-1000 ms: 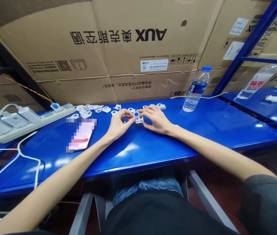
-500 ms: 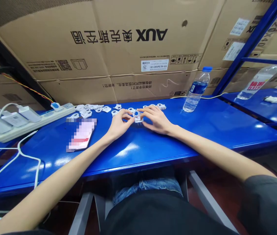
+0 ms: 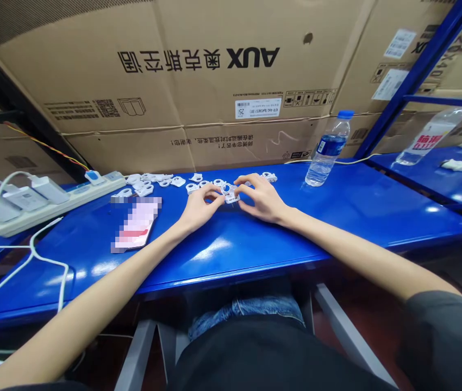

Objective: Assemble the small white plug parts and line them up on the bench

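Observation:
My left hand (image 3: 199,206) and my right hand (image 3: 260,199) meet over the blue table (image 3: 231,244), fingers pinched together from both sides on one small white plastic part (image 3: 230,194). The part has a round ring on top and sits just above the table surface. Behind my hands, several more small white plastic parts (image 3: 161,182) lie scattered in a row along the far edge of the table.
A phone (image 3: 136,229) lies left of my hands. A white power strip (image 3: 43,203) with chargers and cables sits at far left. A water bottle (image 3: 328,149) stands at right. Cardboard boxes (image 3: 198,81) wall the back. Another bottle (image 3: 429,136) lies on the right shelf.
The white part has been turned between my fingers and sits slightly lower; its blue-centred top no longer shows. Both hands have stayed in place.

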{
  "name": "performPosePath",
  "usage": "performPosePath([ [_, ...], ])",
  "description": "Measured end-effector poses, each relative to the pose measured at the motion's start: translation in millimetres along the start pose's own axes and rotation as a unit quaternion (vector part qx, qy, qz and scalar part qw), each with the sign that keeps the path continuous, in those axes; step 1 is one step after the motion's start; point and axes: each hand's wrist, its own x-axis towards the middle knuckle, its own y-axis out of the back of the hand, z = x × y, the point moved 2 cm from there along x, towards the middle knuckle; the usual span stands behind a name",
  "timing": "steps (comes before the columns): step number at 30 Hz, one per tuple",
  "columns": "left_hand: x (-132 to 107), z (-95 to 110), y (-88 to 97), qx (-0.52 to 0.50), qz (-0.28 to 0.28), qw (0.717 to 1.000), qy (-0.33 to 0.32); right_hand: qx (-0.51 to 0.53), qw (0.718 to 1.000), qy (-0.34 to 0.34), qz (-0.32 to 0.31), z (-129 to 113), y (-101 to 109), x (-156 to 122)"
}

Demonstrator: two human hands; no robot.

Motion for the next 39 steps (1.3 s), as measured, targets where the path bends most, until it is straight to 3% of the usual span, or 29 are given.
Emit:
performPosePath([
  [7, -3.1, 5.6, 4.7, 0.117, 0.033, 0.993, -0.007, -0.012, 0.999, -0.045, 0.025, 8.3, -2.7, -0.4],
  [10, -4.1, 2.7, 8.0, 0.221, 0.052, 0.973, -0.035, -0.016, 0.996, -0.080, 0.044, 17.3, -5.3, 0.2],
  [15, -6.5, -0.8, 8.3, 0.346, 0.030, 0.934, -0.083, -0.023, 0.989, -0.130, 0.061, 35.2, -16.9, 5.2],
  [21, -6.7, -3.6, 5.6, 0.372, -0.010, 0.926, -0.060, -0.028, 0.989, -0.141, 0.036, 46.5, -30.0, 13.9],
  [28, -5.5, -6.8, 5.9, 0.356, -0.013, 0.932, -0.065, -0.024, 0.987, -0.160, 0.017, 54.6, -40.5, 21.6],
  [39, -6.3, -1.2, 6.3, 0.392, -0.034, 0.918, -0.041, -0.053, 0.984, -0.172, -0.007, 55.7, -43.1, 21.3],
])
